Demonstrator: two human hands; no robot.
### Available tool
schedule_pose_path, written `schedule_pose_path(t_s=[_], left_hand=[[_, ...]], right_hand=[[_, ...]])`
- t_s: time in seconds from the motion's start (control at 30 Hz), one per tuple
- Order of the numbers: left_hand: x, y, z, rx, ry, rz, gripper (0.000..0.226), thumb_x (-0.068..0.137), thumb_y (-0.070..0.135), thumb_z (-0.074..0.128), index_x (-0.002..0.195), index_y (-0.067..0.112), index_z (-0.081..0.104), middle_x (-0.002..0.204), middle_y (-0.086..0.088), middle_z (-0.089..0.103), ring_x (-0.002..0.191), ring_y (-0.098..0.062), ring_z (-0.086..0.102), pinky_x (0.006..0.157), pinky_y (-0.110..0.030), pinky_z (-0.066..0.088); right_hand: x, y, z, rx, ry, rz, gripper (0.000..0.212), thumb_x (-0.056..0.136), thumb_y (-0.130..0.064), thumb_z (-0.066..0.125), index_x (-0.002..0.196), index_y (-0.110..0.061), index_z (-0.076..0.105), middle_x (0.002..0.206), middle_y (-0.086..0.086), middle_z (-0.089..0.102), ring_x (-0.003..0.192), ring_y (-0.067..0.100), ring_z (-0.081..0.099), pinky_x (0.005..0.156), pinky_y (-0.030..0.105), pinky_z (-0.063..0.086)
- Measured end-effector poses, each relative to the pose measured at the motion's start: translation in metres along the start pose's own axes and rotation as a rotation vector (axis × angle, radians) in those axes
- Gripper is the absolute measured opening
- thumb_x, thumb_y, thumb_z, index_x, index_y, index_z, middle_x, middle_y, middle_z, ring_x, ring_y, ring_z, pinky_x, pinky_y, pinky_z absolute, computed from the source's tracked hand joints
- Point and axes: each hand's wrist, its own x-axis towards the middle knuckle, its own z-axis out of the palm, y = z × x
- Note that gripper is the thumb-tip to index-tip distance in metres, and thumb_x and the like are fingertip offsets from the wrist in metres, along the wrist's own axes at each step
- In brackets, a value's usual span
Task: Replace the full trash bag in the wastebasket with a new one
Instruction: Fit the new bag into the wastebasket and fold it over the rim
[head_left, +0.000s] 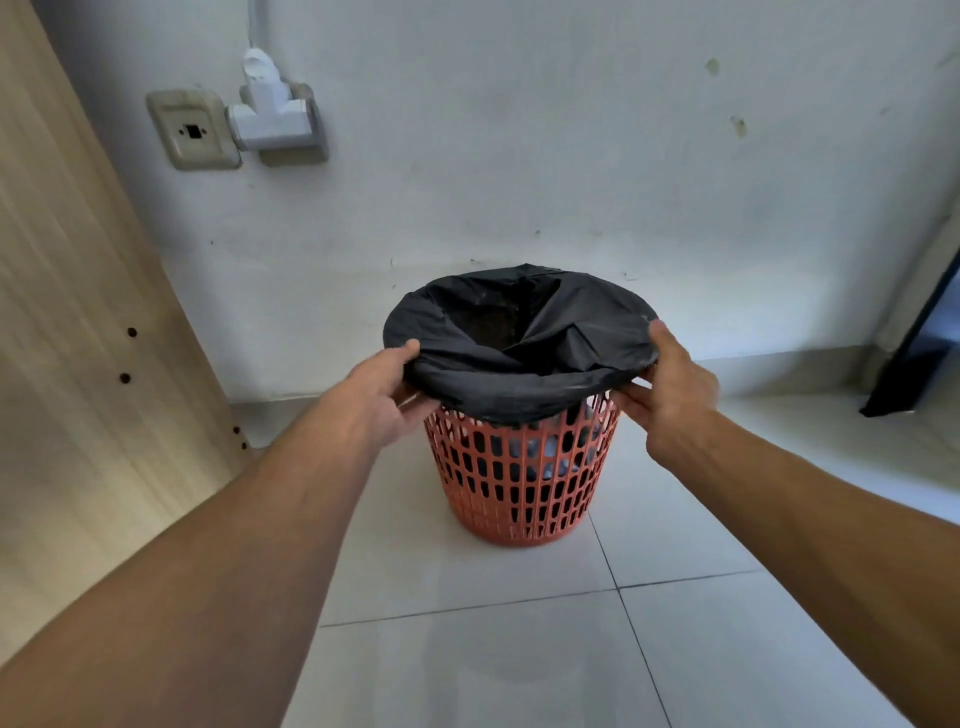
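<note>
The left hand is pinching the bag where its black film is folding over the left of the basket rim, thumb on top. The bag is lining the orange basket on the floor tiles. Soft, slippery and probably light, it looks best taken by this folded hem. The right hand is gripping the hem at the rim's right.

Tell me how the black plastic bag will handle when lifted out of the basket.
The black plastic trash bag probably stays floppy: its rim creases and sags. It may drag on the orange lattice basket, which could lift too.
</note>
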Motion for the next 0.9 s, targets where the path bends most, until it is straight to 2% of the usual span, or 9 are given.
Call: schedule_pose_path(t_s=[0.1,0.2,0.3,0.4,0.53,0.67,0.8,0.83,0.9], left_hand=[[-0.001,0.002,0.002,-0.054,-0.024,-0.029,0.015,0.092,0.014,0.065,0.090,0.000,0.058,0.081,-0.013,0.063,0.066,-0.022,0.062,0.060,-0.034,0.057],[-0.003,0.003,0.003,-0.069,-0.033,-0.041,0.014,0.094,0.010,0.061,0.085,0.000,0.058,0.078,-0.013,0.063,0.062,-0.022,0.061,0.049,-0.033,0.054],[-0.009,0.000,0.007,-0.051,-0.064,-0.056,0.013,0.095,0.009,0.058,0.087,-0.001,0.058,0.080,-0.014,0.063,0.066,-0.022,0.062,0.044,-0.034,0.053],[-0.013,-0.006,0.006,-0.012,-0.093,-0.072,0.007,0.092,0.007,0.057,0.087,0.003,0.056,0.082,-0.012,0.063,0.069,-0.021,0.064,0.045,-0.035,0.056],[-0.016,-0.006,0.008,0.005,-0.085,-0.012,0.005,0.090,0.001,0.056,0.094,0.003,0.056,0.094,-0.015,0.064,0.080,-0.027,0.066,0.052,-0.039,0.058],[-0.023,-0.009,0.018,-0.014,-0.124,0.015,0.006,0.095,-0.004,0.049,0.100,-0.002,0.053,0.094,-0.019,0.060,0.075,-0.032,0.062,0.062,-0.043,0.057],[-0.032,-0.018,0.022,0.122,-0.203,-0.070,0.005,0.090,-0.001,0.055,0.095,0.000,0.055,0.095,-0.020,0.066,0.074,-0.034,0.070,0.057,-0.042,0.061],[-0.033,-0.019,0.021,0.179,-0.226,-0.091,0.007,0.089,0.003,0.058,0.096,0.002,0.056,0.096,-0.018,0.068,0.074,-0.033,0.072,0.054,-0.041,0.061],[-0.033,-0.020,0.018,0.250,-0.238,-0.113,0.012,0.087,0.012,0.061,0.096,0.006,0.058,0.096,-0.015,0.069,0.079,-0.032,0.072,0.058,-0.040,0.061]], right_hand=[[-0.008,-0.007,0.001,0.135,-0.036,0.061,0.033,0.087,-0.028,0.071,0.112,-0.009,0.060,0.093,0.007,0.071,0.067,0.018,0.071,0.050,0.025,0.057],[-0.011,-0.007,0.003,0.089,-0.058,0.090,0.037,0.087,-0.035,0.072,0.110,-0.009,0.059,0.097,0.009,0.071,0.070,0.019,0.071,0.053,0.029,0.060],[-0.014,-0.005,0.004,0.012,-0.020,0.128,0.029,0.094,-0.037,0.061,0.105,-0.011,0.057,0.090,0.009,0.069,0.063,0.020,0.070,0.048,0.030,0.059],[-0.019,-0.006,0.003,-0.025,0.026,0.141,0.017,0.100,-0.023,0.049,0.107,-0.009,0.055,0.083,0.008,0.064,0.060,0.020,0.066,0.038,0.026,0.052],[-0.026,-0.012,0.000,-0.004,0.056,0.140,0.026,0.103,-0.023,0.042,0.113,-0.004,0.056,0.079,0.009,0.063,0.059,0.021,0.065,0.036,0.026,0.052],[-0.041,-0.016,0.007,-0.010,-0.036,0.227,0.033,0.101,-0.037,0.045,0.113,-0.008,0.053,0.083,0.010,0.060,0.064,0.026,0.068,0.048,0.039,0.059],[-0.045,-0.014,0.018,-0.024,-0.026,0.226,0.025,0.097,-0.011,0.051,0.121,-0.009,0.047,0.103,0.015,0.061,0.084,0.031,0.067,0.050,0.041,0.058],[-0.044,-0.014,0.017,-0.043,0.002,0.225,0.028,0.096,-0.008,0.051,0.123,-0.007,0.048,0.106,0.015,0.061,0.086,0.031,0.066,0.057,0.042,0.058],[-0.041,-0.014,0.011,-0.135,0.029,0.250,0.029,0.095,-0.012,0.053,0.124,-0.007,0.052,0.097,0.009,0.061,0.078,0.023,0.062,0.070,0.041,0.059]])
